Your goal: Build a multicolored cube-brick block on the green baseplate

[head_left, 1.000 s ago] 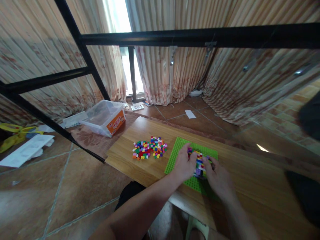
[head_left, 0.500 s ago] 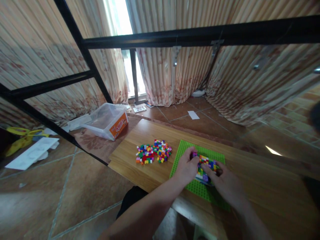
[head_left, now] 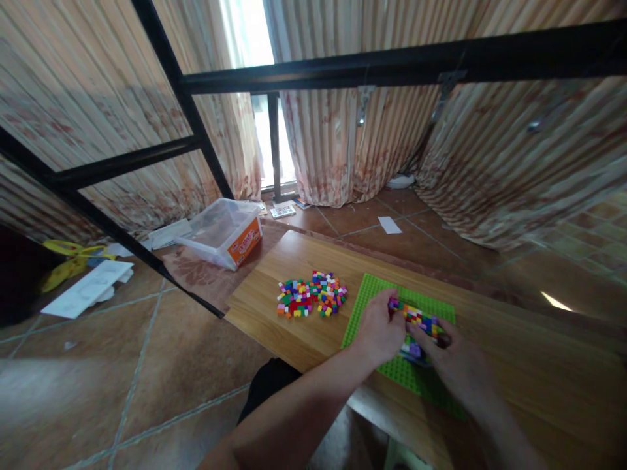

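A multicoloured toy-brick build (head_left: 415, 317) sits over the green studded baseplate (head_left: 399, 380). My left hand (head_left: 383, 329) is closed around its left side, with the thumb near the top bricks. On the right side, my right hand (head_left: 455, 356) grips the same build, thumb on top and fingers bent round the far edge. My hands hide parts of the build's sides, and its underside cannot be seen. To the left of the baseplate, a pile of loose small bricks (head_left: 313, 295) in many colours lies on the wooden table (head_left: 264, 274).
A clear plastic bin (head_left: 206, 245) with an orange label stands on the floor beyond the table's left end. Black metal bars (head_left: 313, 75) cross in front of striped curtains (head_left: 323, 150). Papers (head_left: 88, 287) and a yellow item (head_left: 68, 264) lie at far left.
The whole view has shifted, so everything appears slightly farther right. Both hands stay on the brick build; my left hand covers a little more of its front left part.
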Action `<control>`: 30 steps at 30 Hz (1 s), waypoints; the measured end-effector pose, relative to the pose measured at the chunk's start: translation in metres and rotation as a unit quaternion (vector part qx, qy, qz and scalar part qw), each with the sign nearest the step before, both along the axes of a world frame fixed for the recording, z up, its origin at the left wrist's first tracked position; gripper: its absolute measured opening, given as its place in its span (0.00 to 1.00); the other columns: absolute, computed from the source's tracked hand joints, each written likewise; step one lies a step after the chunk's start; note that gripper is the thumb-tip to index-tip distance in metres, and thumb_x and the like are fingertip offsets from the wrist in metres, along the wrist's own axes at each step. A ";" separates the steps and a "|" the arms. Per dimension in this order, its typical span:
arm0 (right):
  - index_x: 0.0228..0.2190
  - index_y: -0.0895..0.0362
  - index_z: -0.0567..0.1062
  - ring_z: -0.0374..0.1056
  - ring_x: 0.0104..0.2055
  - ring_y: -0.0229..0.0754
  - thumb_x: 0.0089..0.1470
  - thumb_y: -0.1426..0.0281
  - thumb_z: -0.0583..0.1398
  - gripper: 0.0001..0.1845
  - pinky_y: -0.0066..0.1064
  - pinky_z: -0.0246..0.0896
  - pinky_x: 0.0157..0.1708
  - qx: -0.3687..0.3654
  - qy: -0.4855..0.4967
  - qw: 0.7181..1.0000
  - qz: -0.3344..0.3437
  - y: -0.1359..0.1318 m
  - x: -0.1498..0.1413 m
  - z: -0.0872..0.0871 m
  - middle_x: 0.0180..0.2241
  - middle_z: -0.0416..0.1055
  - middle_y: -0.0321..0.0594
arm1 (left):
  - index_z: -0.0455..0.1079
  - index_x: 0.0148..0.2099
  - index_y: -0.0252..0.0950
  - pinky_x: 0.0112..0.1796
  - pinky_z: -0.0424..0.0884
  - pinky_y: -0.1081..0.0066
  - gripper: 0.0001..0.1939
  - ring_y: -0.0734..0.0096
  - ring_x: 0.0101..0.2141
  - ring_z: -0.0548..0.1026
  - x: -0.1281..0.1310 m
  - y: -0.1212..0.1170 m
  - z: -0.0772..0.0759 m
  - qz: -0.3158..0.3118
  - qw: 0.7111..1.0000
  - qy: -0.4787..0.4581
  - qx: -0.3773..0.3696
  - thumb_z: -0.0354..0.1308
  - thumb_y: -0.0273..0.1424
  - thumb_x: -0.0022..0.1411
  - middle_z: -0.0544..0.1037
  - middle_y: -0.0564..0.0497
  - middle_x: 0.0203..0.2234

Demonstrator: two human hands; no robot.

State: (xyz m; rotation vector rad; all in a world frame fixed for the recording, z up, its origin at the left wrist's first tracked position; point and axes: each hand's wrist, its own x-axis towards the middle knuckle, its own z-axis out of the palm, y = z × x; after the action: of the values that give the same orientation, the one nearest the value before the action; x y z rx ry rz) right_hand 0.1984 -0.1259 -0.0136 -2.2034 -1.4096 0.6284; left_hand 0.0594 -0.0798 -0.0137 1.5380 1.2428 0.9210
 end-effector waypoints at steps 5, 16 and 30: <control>0.51 0.61 0.73 0.75 0.40 0.58 0.47 0.38 0.54 0.45 0.43 0.64 0.39 0.001 -0.024 1.000 -0.014 -0.002 -0.002 0.002 0.37 0.79 0.52 | 0.72 0.53 0.34 0.57 0.65 0.59 0.19 0.59 0.53 0.72 -0.023 0.022 0.009 0.052 0.993 0.050 0.095 0.55 0.25 0.59 0.77 0.42 0.50; 0.52 0.62 0.73 0.75 0.42 0.58 0.48 0.41 0.56 0.43 0.43 0.65 0.41 -0.012 -0.011 1.000 -0.023 0.001 0.000 0.001 0.39 0.79 0.53 | 0.80 0.37 0.38 0.35 0.69 0.74 0.14 0.70 0.31 0.75 -0.146 0.050 0.020 -0.027 0.963 0.253 0.087 0.59 0.21 0.49 0.80 0.53 0.28; 0.48 0.59 0.76 0.76 0.39 0.55 0.47 0.43 0.58 0.38 0.40 0.66 0.38 0.004 0.000 1.000 -0.024 0.001 0.001 0.001 0.35 0.80 0.49 | 0.79 0.30 0.38 0.33 0.64 0.73 0.11 0.67 0.32 0.75 -0.137 0.047 0.025 -0.058 0.927 0.358 0.095 0.56 0.20 0.51 0.79 0.51 0.27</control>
State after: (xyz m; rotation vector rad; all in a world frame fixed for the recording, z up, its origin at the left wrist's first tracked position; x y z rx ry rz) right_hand 0.1993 -0.1250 -0.0125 -2.2226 -1.3532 0.6059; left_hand -0.0772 -0.0333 0.0116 2.1889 1.5617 0.4032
